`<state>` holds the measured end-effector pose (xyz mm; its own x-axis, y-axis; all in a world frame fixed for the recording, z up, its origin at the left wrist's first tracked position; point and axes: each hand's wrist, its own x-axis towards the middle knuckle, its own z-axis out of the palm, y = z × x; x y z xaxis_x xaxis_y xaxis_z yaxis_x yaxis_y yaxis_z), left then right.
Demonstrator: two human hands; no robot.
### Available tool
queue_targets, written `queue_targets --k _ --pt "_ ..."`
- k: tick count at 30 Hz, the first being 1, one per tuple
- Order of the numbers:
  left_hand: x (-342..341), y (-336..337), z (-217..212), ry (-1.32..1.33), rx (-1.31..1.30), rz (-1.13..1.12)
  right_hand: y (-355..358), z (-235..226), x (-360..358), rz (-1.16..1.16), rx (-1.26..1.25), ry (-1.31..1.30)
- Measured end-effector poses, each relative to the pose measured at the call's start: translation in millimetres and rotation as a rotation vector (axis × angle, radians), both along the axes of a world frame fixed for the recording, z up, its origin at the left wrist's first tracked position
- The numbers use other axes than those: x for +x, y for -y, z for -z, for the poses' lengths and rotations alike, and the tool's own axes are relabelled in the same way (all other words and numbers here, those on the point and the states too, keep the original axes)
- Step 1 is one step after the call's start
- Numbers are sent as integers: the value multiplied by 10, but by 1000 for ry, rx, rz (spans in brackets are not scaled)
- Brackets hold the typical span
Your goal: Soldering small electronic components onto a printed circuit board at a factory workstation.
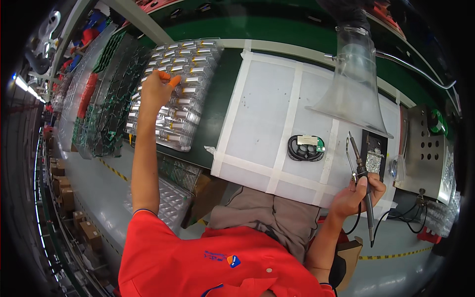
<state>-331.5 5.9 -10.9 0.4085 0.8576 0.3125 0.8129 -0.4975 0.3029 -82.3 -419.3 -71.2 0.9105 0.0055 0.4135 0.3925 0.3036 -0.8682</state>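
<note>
My left hand [157, 91] reaches over a clear plastic tray [210, 101] of small silver battery-like cells. Orange covers are on its thumb and a fingertip, which look apart, with nothing visible between them. In my right hand [358, 195] is a soldering iron [361, 171], its tip pointing up and away from me, with a thin curved metal tube beside it. A black oval housing [306, 148] lies on the white work mat, to the left of the iron. Inside it are a pale rectangular piece and a small green circuit board [320, 144].
A clear fume hood [354, 81] hangs over the white mat [257, 119]. Right of it are a dark holder [374, 153] with a silvery pad and a perforated metal box [428, 148]. Stacked trays [101, 106] stand at the far left. Cables hang near my right hand.
</note>
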Motion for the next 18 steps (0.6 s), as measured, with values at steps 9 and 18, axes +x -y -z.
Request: queue_targets --k 9,18 --pt "27 637 -444 361 -324 224 22 -108 -194 -191 -5 -62" --pt "792 2158 -157 413 -1296 668 -17 -61 -373 -574 -177 7"
